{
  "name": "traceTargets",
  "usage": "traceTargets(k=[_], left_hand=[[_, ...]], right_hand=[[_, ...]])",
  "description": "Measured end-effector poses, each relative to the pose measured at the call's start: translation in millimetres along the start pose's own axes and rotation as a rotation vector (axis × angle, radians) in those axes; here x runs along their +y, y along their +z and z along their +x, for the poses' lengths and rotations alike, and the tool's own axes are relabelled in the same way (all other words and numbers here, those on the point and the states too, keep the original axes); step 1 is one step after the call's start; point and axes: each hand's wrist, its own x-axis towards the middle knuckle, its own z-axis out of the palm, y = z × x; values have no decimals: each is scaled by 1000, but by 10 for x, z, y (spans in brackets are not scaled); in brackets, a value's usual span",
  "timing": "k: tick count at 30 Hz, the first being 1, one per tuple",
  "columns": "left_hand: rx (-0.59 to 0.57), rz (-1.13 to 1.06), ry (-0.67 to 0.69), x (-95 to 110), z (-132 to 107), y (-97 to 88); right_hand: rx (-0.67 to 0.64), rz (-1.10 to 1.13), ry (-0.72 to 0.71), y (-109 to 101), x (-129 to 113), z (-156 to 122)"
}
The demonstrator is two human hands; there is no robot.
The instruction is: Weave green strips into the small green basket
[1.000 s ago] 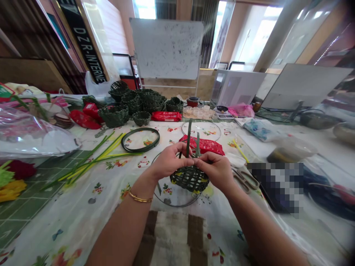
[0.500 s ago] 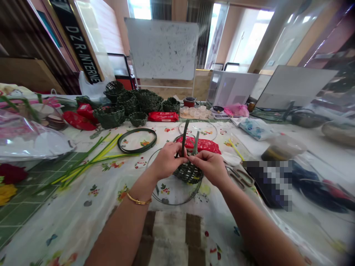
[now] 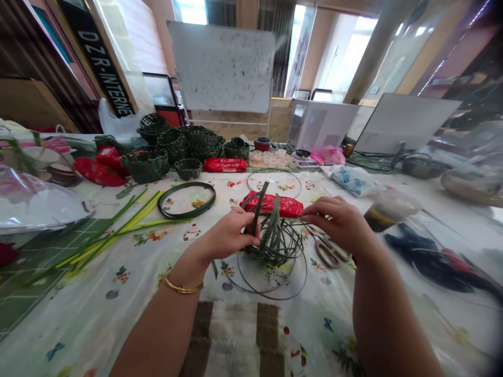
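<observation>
A small dark green basket (image 3: 271,251), partly woven, sits on the floral tablecloth between my hands, with loose strips standing up from it. My left hand (image 3: 236,230) is closed on its left side, thumb and fingers around an upright dark green strip (image 3: 260,204). Off to the right, my right hand (image 3: 334,217) pinches a thin green strand that runs toward the basket; its far end is hidden by the fingers. Loops of thin strand (image 3: 283,297) lie around the basket. Scissors (image 3: 328,255) rest just below my right hand. A red packet (image 3: 288,206) lies behind the basket.
A coiled green strip (image 3: 159,205) and yellow and green strips (image 3: 129,225) lie to the left. Finished-looking green baskets (image 3: 145,166) are piled at the back left near another red packet (image 3: 225,165). A plastic cup (image 3: 389,207) stands on the right.
My right hand has moved away from the basket to the right, drawing a strand with it. My left hand stays at the basket. The strips and loops look more spread out. The view has shifted slightly.
</observation>
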Motion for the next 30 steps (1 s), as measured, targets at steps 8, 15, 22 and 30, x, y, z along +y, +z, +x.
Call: traceTargets(k=[8, 15, 22, 30], left_hand=[[-125, 7, 131, 265, 10, 111], [-79, -42, 84, 183, -2, 77], [-77, -65, 98, 173, -21, 34], [29, -68, 14, 71, -76, -64]], right_hand=[[320, 42, 122, 261, -7, 103], [235, 92, 357, 69, 215, 34], [145, 129, 412, -74, 197, -37], [-99, 136, 462, -276, 233, -137]])
